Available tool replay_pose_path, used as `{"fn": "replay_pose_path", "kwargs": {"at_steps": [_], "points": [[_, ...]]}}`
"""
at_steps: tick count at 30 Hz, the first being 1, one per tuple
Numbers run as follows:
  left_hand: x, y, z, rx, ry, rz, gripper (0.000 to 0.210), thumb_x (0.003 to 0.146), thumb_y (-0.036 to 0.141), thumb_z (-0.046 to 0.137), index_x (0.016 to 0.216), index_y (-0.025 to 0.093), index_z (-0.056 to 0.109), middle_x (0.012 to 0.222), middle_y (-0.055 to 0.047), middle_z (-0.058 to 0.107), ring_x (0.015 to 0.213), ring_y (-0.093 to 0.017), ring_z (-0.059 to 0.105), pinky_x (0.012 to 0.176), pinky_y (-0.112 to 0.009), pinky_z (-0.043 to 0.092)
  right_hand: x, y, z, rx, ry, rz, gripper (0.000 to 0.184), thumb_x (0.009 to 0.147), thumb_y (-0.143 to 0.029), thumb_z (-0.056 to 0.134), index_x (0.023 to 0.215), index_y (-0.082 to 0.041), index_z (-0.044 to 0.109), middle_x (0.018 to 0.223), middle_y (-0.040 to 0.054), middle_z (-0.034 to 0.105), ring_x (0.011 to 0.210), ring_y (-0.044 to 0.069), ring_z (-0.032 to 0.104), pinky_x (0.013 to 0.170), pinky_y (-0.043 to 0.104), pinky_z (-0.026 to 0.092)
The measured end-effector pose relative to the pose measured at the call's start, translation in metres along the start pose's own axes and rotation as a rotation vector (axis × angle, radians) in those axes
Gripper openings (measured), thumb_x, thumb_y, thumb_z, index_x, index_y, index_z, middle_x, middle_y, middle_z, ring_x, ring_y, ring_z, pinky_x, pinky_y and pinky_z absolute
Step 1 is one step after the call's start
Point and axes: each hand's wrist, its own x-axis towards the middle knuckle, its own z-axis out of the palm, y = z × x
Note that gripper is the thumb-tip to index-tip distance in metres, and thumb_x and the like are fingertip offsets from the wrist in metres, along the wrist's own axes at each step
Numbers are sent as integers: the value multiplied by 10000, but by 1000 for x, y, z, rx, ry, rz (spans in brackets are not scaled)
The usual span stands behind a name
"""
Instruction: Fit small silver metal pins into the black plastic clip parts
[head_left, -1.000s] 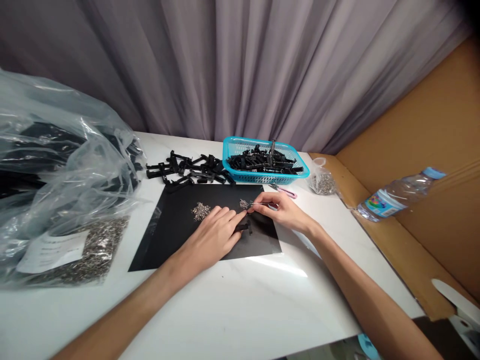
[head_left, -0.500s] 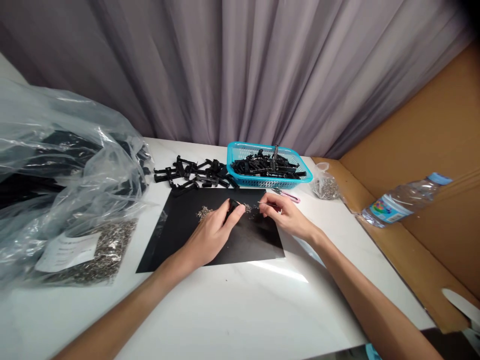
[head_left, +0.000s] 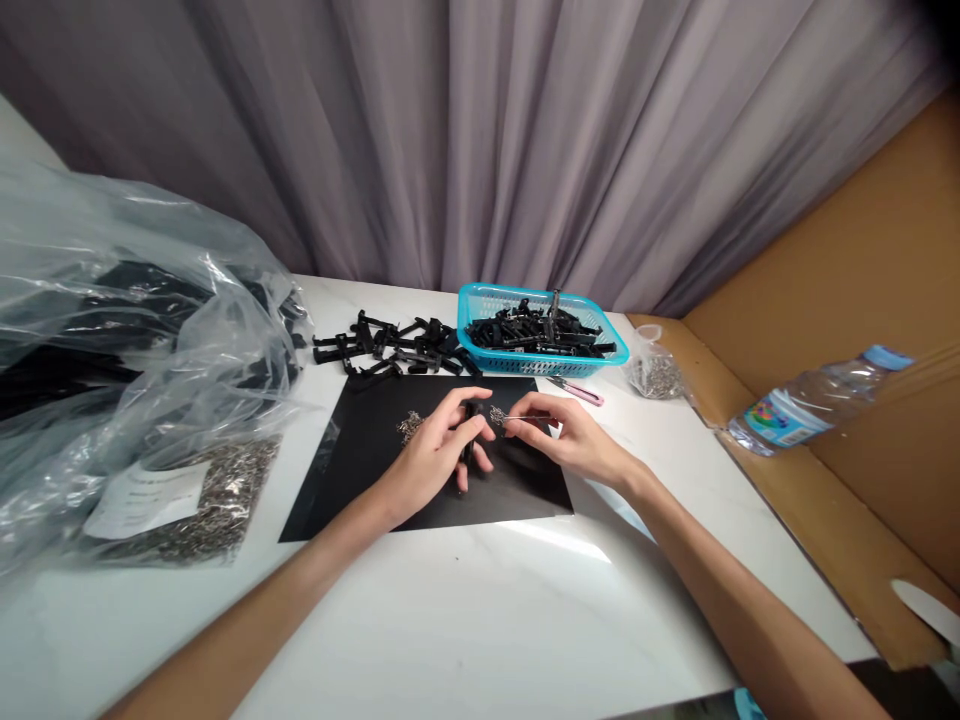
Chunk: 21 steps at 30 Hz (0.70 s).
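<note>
Over a black mat (head_left: 360, 490), my left hand (head_left: 435, 450) grips a small black plastic part (head_left: 471, 436) between thumb and fingers, the other fingers partly spread. Close to its right, my right hand (head_left: 570, 435) pinches a thin metal tool (head_left: 519, 418), tweezers or a pick, its tip pointing left near the black part. Whether the tip carries anything is too small to tell. One pile of tiny metal pieces (head_left: 409, 428) lies on the mat left of my left hand. Another small pile of metal pieces (head_left: 497, 415) lies between the hands.
Loose black plastic parts (head_left: 397, 345) lie behind the mat, beside a blue basket (head_left: 544, 368) filled with more. A pink cutter (head_left: 577, 390) and a bag of metal pieces (head_left: 655, 375) are at right, with a bottle (head_left: 795, 415) beyond. Large plastic bags (head_left: 210, 340) occupy the left.
My left hand has turned and its fingers have spread, tilting the black part more upright. My right hand has moved left and lower, bringing the tool's tip close to the part.
</note>
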Motion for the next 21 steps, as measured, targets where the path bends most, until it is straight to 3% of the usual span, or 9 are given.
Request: {"fn": "replay_pose_path", "kwargs": {"at_steps": [6, 9, 13, 15, 21], "points": [[1, 1, -2, -105, 3, 24, 457, 969, 327, 499, 1413, 220, 497, 1148, -92, 633, 977, -219, 704, 690, -319, 650, 1, 4, 4, -4, 87, -15, 262, 1074, -458, 474, 1018, -233, 595, 945, 36, 658, 834, 186, 584, 717, 308, 457], [0, 1, -2, -157, -12, 30, 574, 923, 262, 565, 1482, 230, 437, 1200, -99, 625, 1046, -233, 702, 851, -413, 661, 1, 8, 7, -17, 138, -36, 264, 1092, -456, 419, 1004, -241, 546, 936, 39, 623, 840, 195, 567, 752, 325, 460], [0, -5, -2, -152, -25, 81, 812, 808, 195, 747, 1521, 263, 366, 1217, -76, 605, 1114, -234, 688, 955, -451, 646, 0, 10, 11, -62, 85, -32, 253, 1087, -455, 437, 998, -245, 548, 889, 29, 620, 769, 193, 546, 699, 326, 440], [1, -7, -1, -159, -13, 98, 803, 814, 216, 770, 1514, 265, 380, 1199, -63, 618, 1101, -226, 696, 944, -446, 656, -1, 8, 12, -90, 55, -43, 238, 1088, -427, 452, 991, -240, 563, 886, 26, 631, 746, 183, 547, 679, 320, 428], [1, -3, -2, -71, 62, 131, 623, 878, 315, 757, 1436, 209, 500, 1002, -28, 673, 874, -189, 743, 687, -309, 692, -3, 4, 14, -215, 71, -148, 206, 1082, -352, 503, 946, -234, 603, 899, 36, 672, 777, 179, 583, 709, 319, 441]]}}
